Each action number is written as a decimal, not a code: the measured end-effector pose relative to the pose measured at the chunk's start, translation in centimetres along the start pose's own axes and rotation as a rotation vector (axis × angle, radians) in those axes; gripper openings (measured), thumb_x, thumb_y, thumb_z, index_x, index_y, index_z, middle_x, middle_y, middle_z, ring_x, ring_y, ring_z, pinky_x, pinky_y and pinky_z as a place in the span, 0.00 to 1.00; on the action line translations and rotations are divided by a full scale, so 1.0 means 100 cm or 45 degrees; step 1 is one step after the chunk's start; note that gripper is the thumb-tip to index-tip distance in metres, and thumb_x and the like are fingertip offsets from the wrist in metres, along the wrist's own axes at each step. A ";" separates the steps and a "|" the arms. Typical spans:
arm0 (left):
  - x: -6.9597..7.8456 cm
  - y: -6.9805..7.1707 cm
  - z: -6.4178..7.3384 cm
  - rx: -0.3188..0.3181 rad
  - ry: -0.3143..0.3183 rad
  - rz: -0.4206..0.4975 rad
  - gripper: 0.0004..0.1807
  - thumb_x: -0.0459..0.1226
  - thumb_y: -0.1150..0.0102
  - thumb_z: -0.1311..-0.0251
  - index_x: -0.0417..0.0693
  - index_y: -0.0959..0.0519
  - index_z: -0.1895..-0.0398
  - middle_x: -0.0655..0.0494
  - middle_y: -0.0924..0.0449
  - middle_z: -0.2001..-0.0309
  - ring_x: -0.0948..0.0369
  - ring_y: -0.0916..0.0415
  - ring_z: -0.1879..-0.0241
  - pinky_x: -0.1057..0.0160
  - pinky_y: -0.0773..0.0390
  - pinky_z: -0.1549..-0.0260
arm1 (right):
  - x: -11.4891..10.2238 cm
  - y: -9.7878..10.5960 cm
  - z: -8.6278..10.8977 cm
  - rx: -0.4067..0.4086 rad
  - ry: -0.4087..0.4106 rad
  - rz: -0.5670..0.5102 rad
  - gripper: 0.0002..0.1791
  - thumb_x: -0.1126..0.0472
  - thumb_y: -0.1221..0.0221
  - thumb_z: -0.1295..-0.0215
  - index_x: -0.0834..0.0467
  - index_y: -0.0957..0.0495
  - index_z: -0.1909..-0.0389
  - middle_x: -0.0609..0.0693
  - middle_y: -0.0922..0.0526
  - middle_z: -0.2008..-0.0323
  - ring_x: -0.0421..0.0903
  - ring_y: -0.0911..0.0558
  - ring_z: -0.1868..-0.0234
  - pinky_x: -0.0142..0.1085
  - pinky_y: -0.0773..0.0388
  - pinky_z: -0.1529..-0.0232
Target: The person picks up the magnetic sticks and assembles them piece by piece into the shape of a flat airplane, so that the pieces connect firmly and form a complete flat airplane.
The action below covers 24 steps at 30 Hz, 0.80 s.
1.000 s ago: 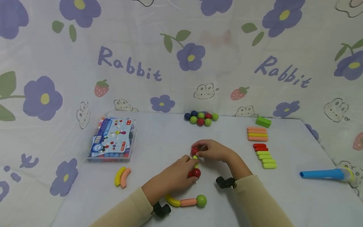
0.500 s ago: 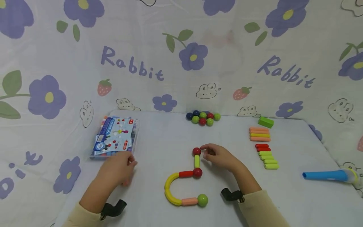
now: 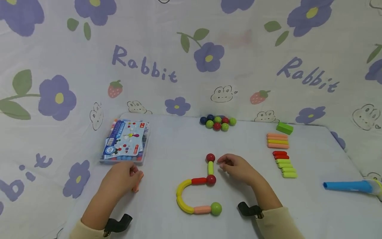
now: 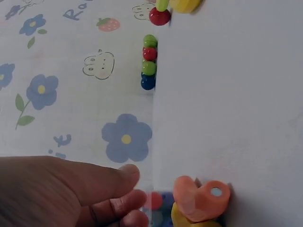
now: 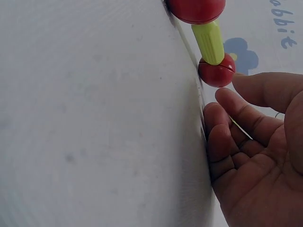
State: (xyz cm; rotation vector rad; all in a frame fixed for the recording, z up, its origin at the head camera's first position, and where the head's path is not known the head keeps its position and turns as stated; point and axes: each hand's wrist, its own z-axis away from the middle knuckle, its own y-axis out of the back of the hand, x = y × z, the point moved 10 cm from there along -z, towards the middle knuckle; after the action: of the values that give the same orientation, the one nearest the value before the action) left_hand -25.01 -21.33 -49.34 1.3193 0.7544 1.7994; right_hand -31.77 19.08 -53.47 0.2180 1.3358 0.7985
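Observation:
My left hand (image 3: 120,177) is just left of a curved orange magnetic stick (image 3: 138,184), which it partly covers. In the left wrist view its thumb and fingers stand apart, short of the orange stick (image 4: 202,198) and a yellow one (image 4: 182,216) against it. My right hand (image 3: 237,167) rests loosely bent, holding nothing, its fingertips beside the upper red ball (image 3: 210,157). That ball tops a chain: lime stick (image 3: 210,168), second red ball (image 3: 211,180), red stick (image 3: 199,181), curved yellow sticks (image 3: 180,196), orange stick (image 3: 202,209) and green ball (image 3: 216,208).
A clear box (image 3: 125,139) of pieces with a printed card stands at the left. Several loose balls (image 3: 217,122) lie at the back. To the right are rows of sticks (image 3: 282,156), a green block (image 3: 285,128) and a blue cone-shaped tube (image 3: 343,186).
My left hand has left the chain and moved left to the curved sticks by the box. My right hand has let go of the upper red ball and drawn slightly right.

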 end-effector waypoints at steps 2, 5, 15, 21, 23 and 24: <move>0.009 -0.005 -0.004 0.006 -0.006 0.008 0.13 0.47 0.32 0.26 0.47 0.18 0.60 0.56 0.18 0.76 0.56 0.25 0.70 0.59 0.28 0.71 | 0.003 0.007 0.004 0.020 -0.005 0.003 0.13 0.58 0.41 0.18 0.55 0.17 0.40 0.53 0.17 0.53 0.49 0.22 0.56 0.39 0.22 0.56; 0.016 -0.011 -0.010 0.013 0.015 -0.010 0.14 0.47 0.32 0.26 0.48 0.20 0.65 0.57 0.18 0.79 0.56 0.24 0.72 0.59 0.29 0.72 | 0.006 0.016 0.009 0.045 -0.017 -0.008 0.12 0.59 0.41 0.18 0.56 0.17 0.40 0.54 0.16 0.52 0.49 0.22 0.55 0.38 0.22 0.56; 0.006 -0.016 -0.007 0.009 0.101 -0.130 0.15 0.48 0.32 0.26 0.47 0.18 0.66 0.55 0.19 0.77 0.55 0.24 0.69 0.59 0.28 0.71 | 0.003 0.007 0.005 0.028 0.023 -0.019 0.11 0.58 0.38 0.19 0.57 0.17 0.44 0.53 0.16 0.53 0.49 0.23 0.54 0.39 0.22 0.55; 0.011 -0.022 -0.005 0.010 0.024 -0.209 0.14 0.45 0.27 0.30 0.43 0.15 0.57 0.53 0.18 0.67 0.55 0.23 0.65 0.55 0.18 0.63 | 0.000 -0.002 0.000 0.029 0.023 0.013 0.09 0.57 0.37 0.20 0.56 0.16 0.47 0.52 0.17 0.54 0.49 0.23 0.53 0.39 0.22 0.53; 0.016 -0.026 -0.005 -0.004 -0.010 -0.212 0.14 0.45 0.27 0.30 0.42 0.13 0.56 0.53 0.17 0.66 0.55 0.23 0.65 0.53 0.16 0.60 | -0.001 -0.004 0.000 0.032 0.022 0.032 0.08 0.57 0.36 0.21 0.55 0.16 0.48 0.52 0.17 0.55 0.49 0.23 0.53 0.39 0.22 0.53; 0.018 -0.028 -0.004 -0.018 -0.019 -0.208 0.14 0.45 0.27 0.29 0.42 0.13 0.57 0.53 0.17 0.66 0.55 0.23 0.65 0.53 0.16 0.59 | -0.002 -0.005 -0.001 0.031 0.020 0.036 0.08 0.57 0.36 0.21 0.55 0.15 0.49 0.52 0.17 0.55 0.49 0.23 0.53 0.39 0.23 0.53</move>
State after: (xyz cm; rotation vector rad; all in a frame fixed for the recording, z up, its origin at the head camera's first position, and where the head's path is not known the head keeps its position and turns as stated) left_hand -25.07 -18.29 -50.87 1.2240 0.8155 1.6604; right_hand -31.62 18.55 -53.59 0.2509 1.3605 0.8093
